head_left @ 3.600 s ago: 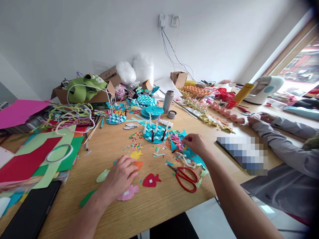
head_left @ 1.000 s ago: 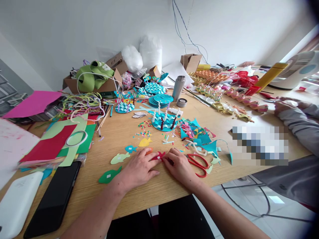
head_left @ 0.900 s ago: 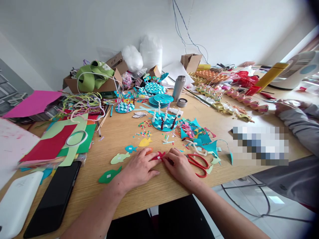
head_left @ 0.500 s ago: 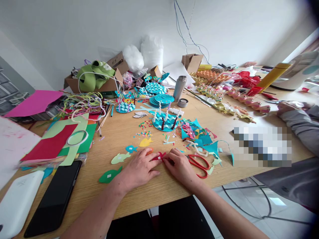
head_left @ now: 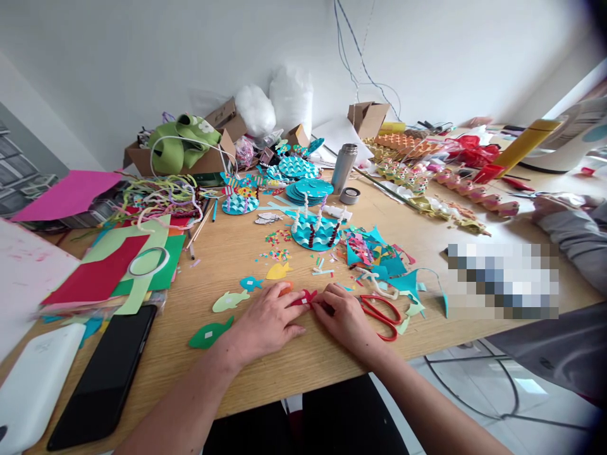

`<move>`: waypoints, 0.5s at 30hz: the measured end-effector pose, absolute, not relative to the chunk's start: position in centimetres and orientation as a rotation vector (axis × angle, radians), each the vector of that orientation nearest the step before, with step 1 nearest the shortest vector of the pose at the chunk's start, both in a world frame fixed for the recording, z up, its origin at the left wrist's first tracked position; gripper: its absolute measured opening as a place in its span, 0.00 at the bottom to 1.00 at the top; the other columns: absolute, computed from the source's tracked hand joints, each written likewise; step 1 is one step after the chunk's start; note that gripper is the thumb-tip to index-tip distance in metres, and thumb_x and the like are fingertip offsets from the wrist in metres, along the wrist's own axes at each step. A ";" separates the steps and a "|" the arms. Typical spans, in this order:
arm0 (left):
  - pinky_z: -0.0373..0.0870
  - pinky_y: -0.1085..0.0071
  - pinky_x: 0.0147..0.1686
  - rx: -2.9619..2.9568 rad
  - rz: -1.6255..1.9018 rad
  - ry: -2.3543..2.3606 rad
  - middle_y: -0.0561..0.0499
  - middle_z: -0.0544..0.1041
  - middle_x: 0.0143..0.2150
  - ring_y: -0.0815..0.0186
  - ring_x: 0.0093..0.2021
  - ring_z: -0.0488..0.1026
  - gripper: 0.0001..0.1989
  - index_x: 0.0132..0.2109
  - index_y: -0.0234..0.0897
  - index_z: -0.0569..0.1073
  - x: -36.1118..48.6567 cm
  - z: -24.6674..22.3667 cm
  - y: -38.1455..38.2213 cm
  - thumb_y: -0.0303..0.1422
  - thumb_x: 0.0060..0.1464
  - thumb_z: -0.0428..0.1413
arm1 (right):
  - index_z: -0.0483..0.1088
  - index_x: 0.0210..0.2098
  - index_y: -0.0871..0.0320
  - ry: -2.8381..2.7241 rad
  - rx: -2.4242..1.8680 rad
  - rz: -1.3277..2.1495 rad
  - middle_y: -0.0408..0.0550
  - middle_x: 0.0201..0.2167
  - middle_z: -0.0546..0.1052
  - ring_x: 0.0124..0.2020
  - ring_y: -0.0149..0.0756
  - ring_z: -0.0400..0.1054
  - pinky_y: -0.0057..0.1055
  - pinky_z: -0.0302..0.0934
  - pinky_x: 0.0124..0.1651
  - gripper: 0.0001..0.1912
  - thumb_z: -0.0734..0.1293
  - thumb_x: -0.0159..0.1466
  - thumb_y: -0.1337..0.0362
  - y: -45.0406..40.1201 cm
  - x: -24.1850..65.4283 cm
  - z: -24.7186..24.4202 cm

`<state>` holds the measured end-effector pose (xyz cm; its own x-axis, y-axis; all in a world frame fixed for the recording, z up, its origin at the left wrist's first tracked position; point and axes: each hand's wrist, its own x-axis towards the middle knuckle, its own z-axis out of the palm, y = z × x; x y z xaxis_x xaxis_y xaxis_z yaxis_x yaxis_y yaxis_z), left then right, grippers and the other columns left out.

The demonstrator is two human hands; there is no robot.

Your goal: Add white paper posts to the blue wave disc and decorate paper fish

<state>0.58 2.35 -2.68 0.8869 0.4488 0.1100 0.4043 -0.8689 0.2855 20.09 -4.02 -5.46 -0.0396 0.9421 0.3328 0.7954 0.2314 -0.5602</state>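
Observation:
A red paper fish (head_left: 303, 299) with a small white square on it lies on the table between my hands. My left hand (head_left: 269, 322) lies with its fingers spread, the fingertips touching the red fish and partly covering an orange paper piece (head_left: 286, 289). The fingers of my right hand (head_left: 342, 316) are pressed together at the tail of the red fish. Left of my left hand lie a dark green fish (head_left: 210, 334), a light green one (head_left: 230, 301), a blue one (head_left: 250, 283) and a yellow one (head_left: 277, 271). Red-handled scissors (head_left: 383, 316) rest beside my right hand.
A blue wavy disc with upright twisted posts (head_left: 315, 232) stands ahead, with paper scraps (head_left: 379, 253) to its right. A metal bottle (head_left: 344, 168) is behind. Phones (head_left: 107, 373) and coloured sheets (head_left: 99, 268) lie left. Another person's sleeve (head_left: 576, 237) is at right.

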 end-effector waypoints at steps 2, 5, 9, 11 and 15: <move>0.59 0.51 0.60 2.799 0.252 0.642 0.53 0.68 0.62 0.53 0.61 0.57 0.23 0.60 0.47 0.67 0.6 -2.7 2.4 0.41 0.58 0.55 | 0.69 0.26 0.57 -1.867 -1.596 0.293 0.47 0.28 0.69 0.31 0.36 0.64 0.32 0.60 0.35 0.10 0.62 0.64 0.69 -4.0 20.1 -5.4; 0.59 0.51 0.60 2.794 0.253 0.641 0.53 0.68 0.62 0.53 0.61 0.57 0.23 0.60 0.47 0.67 0.6 -2.7 2.3 0.40 0.58 0.55 | 0.69 0.26 0.58 -1.871 -1.596 0.290 0.47 0.27 0.69 0.31 0.35 0.64 0.31 0.59 0.35 0.10 0.62 0.64 0.69 -3.9 20.1 -5.4; 0.60 0.52 0.60 2.797 0.267 0.637 0.52 0.68 0.61 0.55 0.61 0.57 0.23 0.60 0.47 0.67 0.6 -2.7 2.3 0.41 0.58 0.55 | 0.69 0.26 0.58 -1.886 -1.601 0.280 0.46 0.27 0.69 0.31 0.35 0.63 0.31 0.59 0.36 0.11 0.62 0.64 0.70 -4.0 20.1 -5.5; 0.60 0.52 0.60 2.800 0.264 0.639 0.52 0.68 0.61 0.54 0.61 0.57 0.23 0.60 0.47 0.67 0.6 -2.7 2.3 0.41 0.58 0.55 | 0.68 0.26 0.58 -1.898 -1.604 0.273 0.46 0.28 0.69 0.31 0.35 0.63 0.31 0.58 0.36 0.11 0.62 0.64 0.70 -4.1 20.1 -5.6; 0.59 0.51 0.60 2.806 0.261 0.636 0.53 0.68 0.62 0.53 0.61 0.57 0.23 0.60 0.47 0.66 0.6 -2.8 2.3 0.41 0.59 0.54 | 0.66 0.27 0.58 -1.905 -1.618 0.260 0.47 0.29 0.68 0.32 0.35 0.63 0.31 0.58 0.36 0.10 0.61 0.65 0.70 -4.1 20.1 -5.6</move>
